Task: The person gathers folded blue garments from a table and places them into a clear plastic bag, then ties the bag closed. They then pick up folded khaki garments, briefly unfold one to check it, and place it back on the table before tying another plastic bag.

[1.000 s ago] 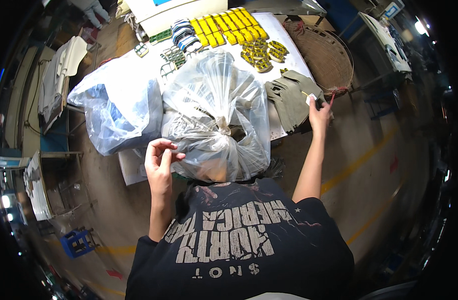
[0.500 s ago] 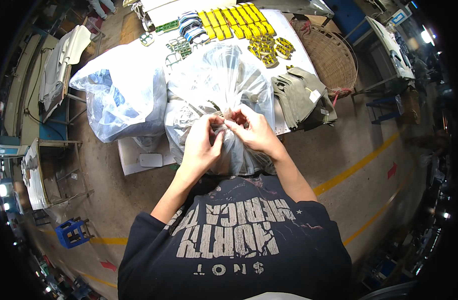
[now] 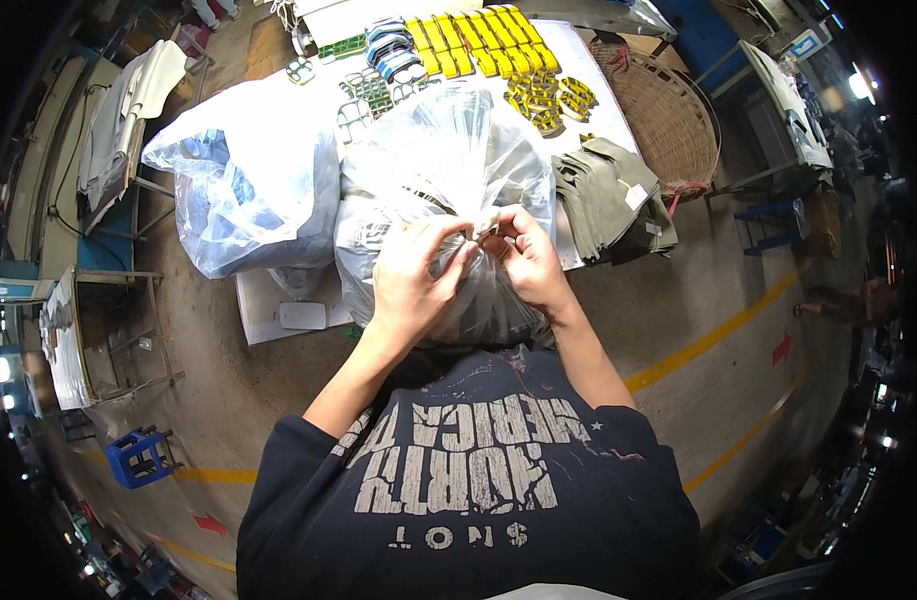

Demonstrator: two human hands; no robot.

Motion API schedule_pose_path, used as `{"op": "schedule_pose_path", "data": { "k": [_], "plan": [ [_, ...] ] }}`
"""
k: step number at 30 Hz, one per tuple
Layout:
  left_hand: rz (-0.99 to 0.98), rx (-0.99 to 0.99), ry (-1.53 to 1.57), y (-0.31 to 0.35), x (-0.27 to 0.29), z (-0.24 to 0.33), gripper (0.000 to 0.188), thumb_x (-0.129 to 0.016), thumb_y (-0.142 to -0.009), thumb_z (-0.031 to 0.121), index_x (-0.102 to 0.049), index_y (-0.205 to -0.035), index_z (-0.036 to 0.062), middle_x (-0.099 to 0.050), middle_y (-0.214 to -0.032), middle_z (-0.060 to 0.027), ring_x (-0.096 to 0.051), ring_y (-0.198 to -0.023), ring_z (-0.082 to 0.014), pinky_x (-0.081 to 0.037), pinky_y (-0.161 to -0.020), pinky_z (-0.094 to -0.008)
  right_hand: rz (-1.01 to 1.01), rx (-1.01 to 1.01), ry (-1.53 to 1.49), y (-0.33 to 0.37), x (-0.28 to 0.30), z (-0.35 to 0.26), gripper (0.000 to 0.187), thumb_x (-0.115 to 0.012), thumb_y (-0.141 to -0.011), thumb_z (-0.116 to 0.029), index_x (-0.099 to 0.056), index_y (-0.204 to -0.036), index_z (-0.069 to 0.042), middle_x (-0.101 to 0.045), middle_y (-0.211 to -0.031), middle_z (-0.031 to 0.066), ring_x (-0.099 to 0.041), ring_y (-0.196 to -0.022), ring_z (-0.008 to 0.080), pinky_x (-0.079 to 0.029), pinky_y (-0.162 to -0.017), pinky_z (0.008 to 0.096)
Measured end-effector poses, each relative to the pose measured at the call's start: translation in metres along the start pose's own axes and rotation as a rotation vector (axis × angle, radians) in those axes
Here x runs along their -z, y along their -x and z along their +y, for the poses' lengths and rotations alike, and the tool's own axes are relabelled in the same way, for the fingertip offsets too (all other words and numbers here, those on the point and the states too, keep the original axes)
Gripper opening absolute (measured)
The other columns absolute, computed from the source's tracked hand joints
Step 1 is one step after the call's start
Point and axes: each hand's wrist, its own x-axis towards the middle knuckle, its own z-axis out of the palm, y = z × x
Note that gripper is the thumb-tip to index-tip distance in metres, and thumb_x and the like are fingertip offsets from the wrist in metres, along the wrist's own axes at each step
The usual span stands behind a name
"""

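Observation:
A full, see-through plastic bag stands in front of me at the table's near edge, its mouth gathered into a twisted bunch. Both my hands work at that gathered neck. My left hand pinches the plastic from the left, thumb and fingers curled together. From the right, my right hand grips the same bunch with bent fingers, and a whitish twist of plastic pokes up between the hands. What lies inside the bag shows only dimly. Close by on the left is a second plastic bag with blue contents.
Olive-green fabric pieces lie right of the bag. Yellow metal cutting dies, green ones and blue-white ones cover the table's far part. A wicker basket stands at right, a blue stool at lower left.
My hands have moved slightly on the bag's neck, and the right fingers are now bent more tightly around it. A whitish twist of plastic now stands up between them.

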Motion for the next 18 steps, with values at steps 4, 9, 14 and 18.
{"op": "schedule_pose_path", "data": {
  "k": [4, 9, 14, 18],
  "plan": [
    [-0.083, -0.016, -0.050, -0.008, -0.002, -0.012, 0.026, -0.078, -0.090, 0.015, -0.072, -0.115, 0.0119, -0.075, -0.099, -0.0048, -0.066, -0.095, -0.0292, -0.053, -0.086, -0.0388, 0.010, 0.076, 0.442, 0.004, 0.001, -0.024, 0.028, -0.063, -0.096, 0.006, -0.060, -0.123, -0.002, -0.069, -0.111, 0.0132, -0.071, -0.099, 0.0231, -0.057, -0.084, 0.0344],
    [-0.160, -0.019, -0.128, -0.010, -0.008, -0.029, 0.021, -0.078, -0.089, 0.021, -0.073, -0.107, 0.0114, -0.073, -0.094, -0.0049, -0.066, -0.093, -0.0296, -0.055, -0.082, -0.0386, 0.009, 0.210, 0.696, 0.004, 0.002, -0.039, 0.034, -0.069, -0.091, 0.001, -0.063, -0.124, -0.005, -0.071, -0.110, 0.0167, -0.070, -0.097, 0.0335, -0.057, -0.081, 0.0420],
    [-0.143, -0.042, -0.133, -0.009, -0.013, -0.037, 0.022, -0.077, -0.085, 0.021, -0.073, -0.105, 0.0112, -0.072, -0.092, -0.0055, -0.065, -0.094, -0.0300, -0.056, -0.082, -0.0390, -0.089, 0.416, 1.031, -0.001, 0.006, -0.044, 0.030, -0.077, -0.087, -0.010, -0.069, -0.116, -0.008, -0.072, -0.112, 0.0076, -0.067, -0.092, 0.0293, -0.058, -0.078, 0.0404],
    [-0.170, -0.036, -0.149, -0.012, -0.012, -0.036, 0.025, -0.077, -0.082, 0.017, -0.071, -0.104, 0.0075, -0.072, -0.092, -0.0080, -0.064, -0.097, -0.0313, -0.054, -0.085, -0.0413, -0.116, 0.470, 1.124, -0.005, 0.004, -0.049, 0.026, -0.079, -0.087, -0.016, -0.072, -0.112, -0.011, -0.072, -0.115, 0.0042, -0.067, -0.091, 0.0255, -0.059, -0.077, 0.0370]
  ]
}}
